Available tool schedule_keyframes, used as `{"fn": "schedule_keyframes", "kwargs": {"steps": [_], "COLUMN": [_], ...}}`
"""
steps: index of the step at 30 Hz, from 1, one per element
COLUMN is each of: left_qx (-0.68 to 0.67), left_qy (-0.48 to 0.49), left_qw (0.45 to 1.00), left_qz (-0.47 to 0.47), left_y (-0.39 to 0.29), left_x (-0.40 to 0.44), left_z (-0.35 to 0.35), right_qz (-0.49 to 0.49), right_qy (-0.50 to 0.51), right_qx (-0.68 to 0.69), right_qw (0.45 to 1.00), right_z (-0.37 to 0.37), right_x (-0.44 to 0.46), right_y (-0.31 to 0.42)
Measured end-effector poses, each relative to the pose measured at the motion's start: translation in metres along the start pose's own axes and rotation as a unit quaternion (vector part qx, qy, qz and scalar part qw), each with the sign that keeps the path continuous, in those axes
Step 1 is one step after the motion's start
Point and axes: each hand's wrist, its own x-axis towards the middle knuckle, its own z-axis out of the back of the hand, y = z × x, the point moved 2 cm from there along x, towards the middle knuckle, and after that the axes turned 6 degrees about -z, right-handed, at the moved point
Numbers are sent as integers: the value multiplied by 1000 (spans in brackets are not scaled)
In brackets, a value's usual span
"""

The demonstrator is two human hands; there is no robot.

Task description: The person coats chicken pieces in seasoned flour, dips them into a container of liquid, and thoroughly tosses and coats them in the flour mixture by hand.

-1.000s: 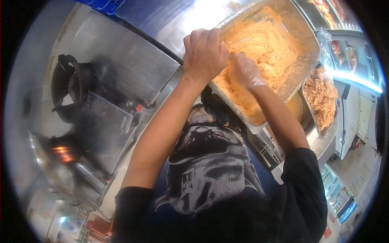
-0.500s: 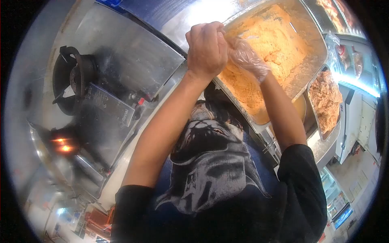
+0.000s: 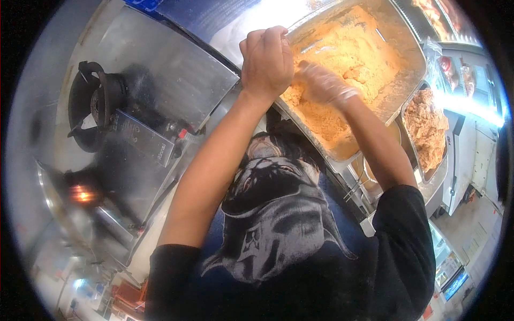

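My bare left hand [image 3: 267, 64] is closed at the left long side of a metal tray [image 3: 342, 156]. What its curled fingers hold, if anything, is hidden from this side. Orange seasoned flour [image 3: 369, 48], clumpy and heaped, fills the tray. Over the flour is my right hand [image 3: 324, 85], in a clear plastic glove and smeared by motion. Its fingertips point toward my left hand, with a small gap between the two. Whether it holds anything does not show.
Right of the flour tray, a smaller metal tray [image 3: 445, 155] holds coated pieces of food [image 3: 425, 125]. On the left are a steel counter [image 3: 176, 64], a black burner ring [image 3: 96, 107] and a glowing flame [image 3: 82, 193]. A wire handle [image 3: 356, 184] sits below the flour tray.
My right hand has drawn away from my left hand and blurs over the flour. My left hand stays closed and has shifted slightly left in view.
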Motion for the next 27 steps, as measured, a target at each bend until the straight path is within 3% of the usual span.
{"fn": "schedule_keyframes", "kwargs": {"steps": [2,3,5,6,8,9,13,20,23,27], "left_qx": [-7,-16,-11,1,-8,-12,-3,-3,-5,0], "left_qy": [-4,-2,8,13,9,5,8,8,13,16], "left_qw": [1000,1000,1000,1000,1000,1000,1000,1000,1000,1000], "left_qz": [8,13,11,9,8,10,9,8,15,12], "left_y": [1,0,-1,-2,-4,-2,0,1,1,0], "left_x": [0,0,-1,2,1,1,1,1,-1,0], "left_z": [1,0,1,0,-1,1,-3,-2,-1,-1], "right_qz": [-134,-134,-253,-261,-189,-158,-206,-182,-308,-344], "right_qy": [85,87,146,143,136,47,55,-20,-67,-61], "right_qx": [174,172,105,105,-113,-100,-133,-155,-127,-9], "right_qw": [972,972,950,949,966,981,968,971,940,937], "right_z": [30,43,56,49,14,-7,-3,-16,2,20], "right_x": [-9,-11,-26,-30,-27,-38,-46,-43,-36,-33], "right_y": [-24,-27,-35,-35,-25,-21,44,28,7,-40]}}
